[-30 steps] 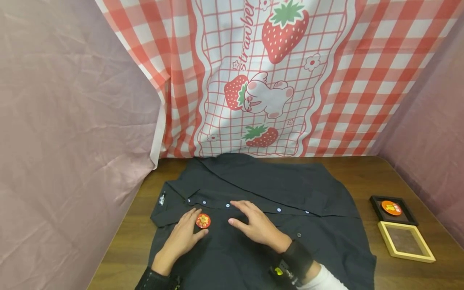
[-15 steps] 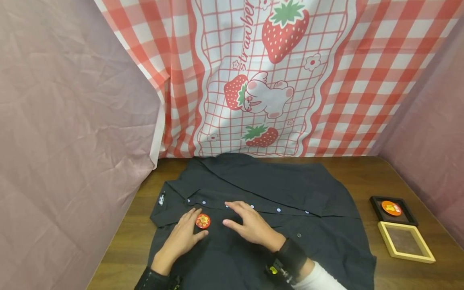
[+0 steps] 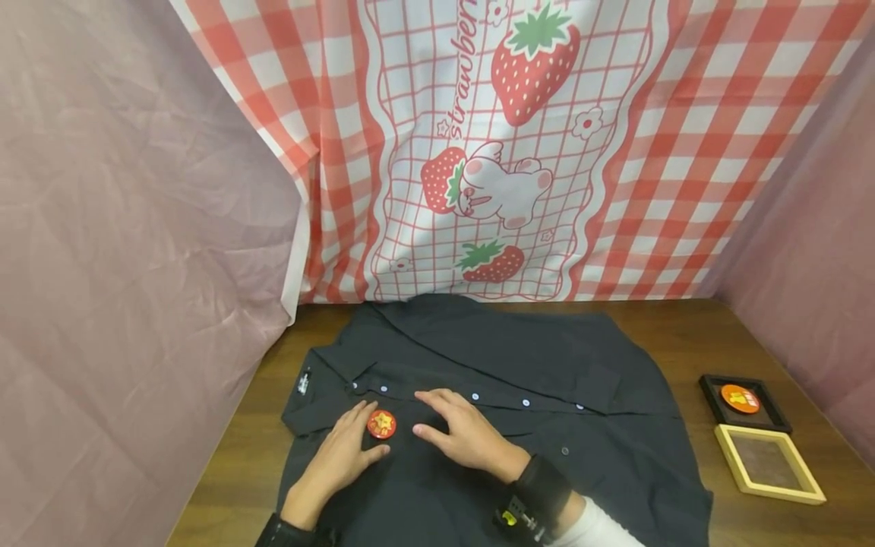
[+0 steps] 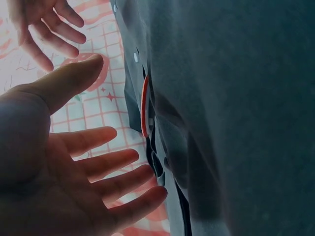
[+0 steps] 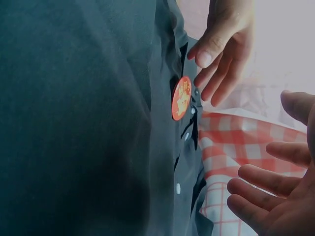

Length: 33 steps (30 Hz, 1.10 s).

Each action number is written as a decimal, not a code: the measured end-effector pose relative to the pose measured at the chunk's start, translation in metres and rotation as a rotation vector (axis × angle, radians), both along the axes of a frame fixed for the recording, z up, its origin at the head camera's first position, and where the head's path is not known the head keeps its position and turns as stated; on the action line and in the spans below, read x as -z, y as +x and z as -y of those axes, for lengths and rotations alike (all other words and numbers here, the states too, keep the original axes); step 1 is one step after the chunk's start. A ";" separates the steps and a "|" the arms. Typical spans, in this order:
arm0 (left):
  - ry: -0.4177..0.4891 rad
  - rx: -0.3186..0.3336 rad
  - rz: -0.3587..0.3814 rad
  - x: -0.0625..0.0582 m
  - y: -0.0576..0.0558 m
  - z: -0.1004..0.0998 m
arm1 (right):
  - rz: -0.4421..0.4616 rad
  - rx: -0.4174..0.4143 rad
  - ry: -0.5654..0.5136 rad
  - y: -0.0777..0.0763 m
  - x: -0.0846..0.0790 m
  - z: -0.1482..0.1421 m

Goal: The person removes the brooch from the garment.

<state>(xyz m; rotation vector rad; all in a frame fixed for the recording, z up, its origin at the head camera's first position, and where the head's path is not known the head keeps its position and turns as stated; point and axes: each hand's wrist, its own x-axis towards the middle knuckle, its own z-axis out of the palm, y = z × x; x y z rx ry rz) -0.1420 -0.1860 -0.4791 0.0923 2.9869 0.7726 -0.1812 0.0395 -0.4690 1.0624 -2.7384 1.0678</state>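
Observation:
A dark button-up shirt (image 3: 465, 456) lies spread across the table, its collar to the left and white buttons along the placket. On its chest sits a round red badge (image 3: 381, 425) with a yellow star-like figure; the right wrist view shows the same badge (image 5: 181, 98) face-on and the left wrist view its thin edge. My left hand (image 3: 344, 448) is just left of the badge, fingers extended and thumb spread below it. To the badge's right is my right hand (image 3: 468, 433), fingers straight and thumb apart, with nothing held. Both palms face each other in the wrist views.
At the right of the wooden table (image 3: 225, 456) lies a black frame (image 3: 772, 406) with a second orange-red badge (image 3: 740, 399) inside. A pale yellow frame (image 3: 738, 460) is just in front of it. A checked strawberry cloth (image 3: 519, 190) hangs behind the table.
My right hand has drifted left toward the badge on the shirt. The left hand keeps its place beside the badge. The head view has tipped slightly upward.

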 end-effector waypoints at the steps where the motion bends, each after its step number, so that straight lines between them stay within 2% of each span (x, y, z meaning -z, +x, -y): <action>1: 0.003 0.002 -0.003 0.000 0.000 0.000 | 0.004 -0.002 0.003 0.000 0.000 0.001; 7: 0.014 0.011 0.007 0.003 0.002 0.002 | 0.011 -0.022 0.026 0.000 0.000 0.007; 15: 0.026 0.004 0.024 0.003 0.001 0.003 | 0.016 0.022 0.024 -0.002 -0.001 0.010; 20: 0.025 -0.008 0.045 0.002 0.000 0.004 | 0.010 0.010 0.026 -0.004 -0.002 0.014; 25: 0.022 -0.003 0.022 0.001 0.001 0.004 | -0.010 0.004 0.041 -0.004 0.000 0.020; 33: -0.010 -0.007 -0.013 0.001 0.003 0.008 | 0.040 -0.017 0.049 -0.001 0.004 0.030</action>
